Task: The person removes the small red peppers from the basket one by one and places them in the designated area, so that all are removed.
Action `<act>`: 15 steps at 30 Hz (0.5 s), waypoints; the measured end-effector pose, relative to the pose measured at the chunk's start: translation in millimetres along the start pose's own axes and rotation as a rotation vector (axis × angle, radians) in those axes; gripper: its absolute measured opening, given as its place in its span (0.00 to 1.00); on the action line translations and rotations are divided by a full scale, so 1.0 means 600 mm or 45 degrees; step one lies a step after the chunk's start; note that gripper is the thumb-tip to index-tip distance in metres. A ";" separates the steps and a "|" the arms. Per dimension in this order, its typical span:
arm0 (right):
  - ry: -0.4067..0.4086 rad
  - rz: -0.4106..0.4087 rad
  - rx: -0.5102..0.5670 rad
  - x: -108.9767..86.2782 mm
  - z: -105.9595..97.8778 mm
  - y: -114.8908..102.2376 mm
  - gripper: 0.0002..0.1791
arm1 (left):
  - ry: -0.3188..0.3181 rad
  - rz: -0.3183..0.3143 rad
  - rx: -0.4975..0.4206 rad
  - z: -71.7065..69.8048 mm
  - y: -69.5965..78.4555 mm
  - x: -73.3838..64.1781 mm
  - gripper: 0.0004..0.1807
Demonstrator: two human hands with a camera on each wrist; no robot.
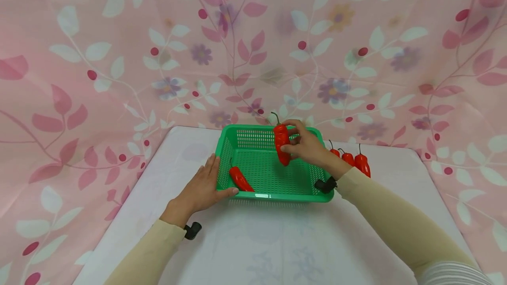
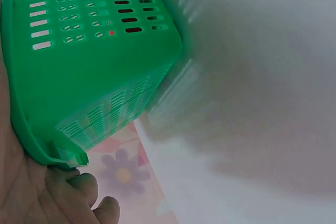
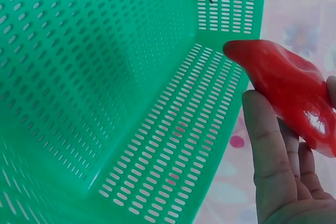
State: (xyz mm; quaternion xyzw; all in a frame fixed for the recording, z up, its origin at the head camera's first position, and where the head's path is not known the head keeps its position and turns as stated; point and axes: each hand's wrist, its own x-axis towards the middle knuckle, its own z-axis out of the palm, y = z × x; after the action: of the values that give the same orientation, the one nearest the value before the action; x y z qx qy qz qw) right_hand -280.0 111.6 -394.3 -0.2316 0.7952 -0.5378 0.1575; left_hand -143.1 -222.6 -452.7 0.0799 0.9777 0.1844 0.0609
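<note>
My right hand [image 1: 306,145] holds a red chili pepper [image 1: 281,144] between thumb and fingers, stem upward, above the green plastic basket [image 1: 273,196]. In the right wrist view the same pepper [image 3: 291,90] shows large and glossy over the basket's slotted side. With fingers extended, my left hand [image 1: 202,188] rests against the basket's left rim, thumb on the front corner. The left wrist view shows this palm [image 2: 37,198] at the outer rim. One red pepper [image 1: 240,179] lies inside the basket near the left front corner.
Several red peppers [image 1: 362,165] lie on the table to the right of the basket, partly hidden by my right forearm. The white-covered table [image 1: 277,241] reaches back to a pink floral cloth [image 1: 253,47] hanging behind it.
</note>
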 end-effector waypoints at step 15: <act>0.113 -0.029 -0.019 -0.035 -0.041 0.004 0.41 | -0.001 -0.005 0.004 0.001 -0.001 0.001 0.72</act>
State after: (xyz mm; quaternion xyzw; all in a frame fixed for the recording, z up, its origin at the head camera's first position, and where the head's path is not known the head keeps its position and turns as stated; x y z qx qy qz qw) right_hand -275.4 142.8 -387.6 -0.2179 0.8027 -0.5433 0.1142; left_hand -143.8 -223.0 -453.4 0.0781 0.9781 0.1826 0.0617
